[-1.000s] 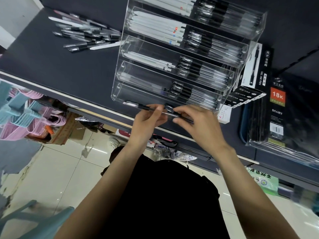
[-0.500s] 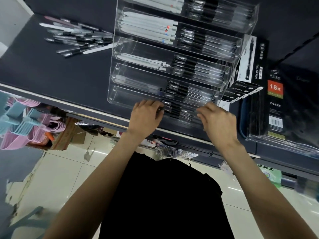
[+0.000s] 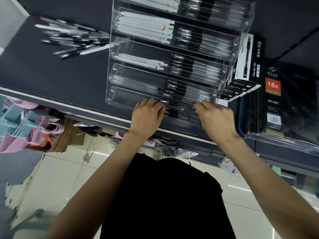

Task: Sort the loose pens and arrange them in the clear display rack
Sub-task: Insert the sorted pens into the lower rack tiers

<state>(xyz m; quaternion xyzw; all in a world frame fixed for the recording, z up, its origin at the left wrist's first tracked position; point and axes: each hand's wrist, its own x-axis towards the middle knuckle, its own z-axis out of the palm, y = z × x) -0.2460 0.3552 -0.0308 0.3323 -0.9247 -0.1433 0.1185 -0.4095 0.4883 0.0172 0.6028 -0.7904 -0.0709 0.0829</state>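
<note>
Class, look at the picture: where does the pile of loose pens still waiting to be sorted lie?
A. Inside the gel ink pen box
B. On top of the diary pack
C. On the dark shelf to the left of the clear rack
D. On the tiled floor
C: the loose pens lie scattered on the dark shelf left of the clear rack, while both hands work at its lowest tier.

Your left hand (image 3: 146, 114) and right hand (image 3: 215, 118) sit at the lowest tier of the clear display rack (image 3: 119, 69), fingers curled over the black-gripped pens (image 3: 174, 112) lying there (whether you pinch one is hidden). Loose pens (image 3: 74, 40) lie heaped on the dark bench (image 3: 51, 75) left of the rack; a gel pen box (image 3: 246, 61) and diary pack (image 3: 273, 100) stand right.
</note>
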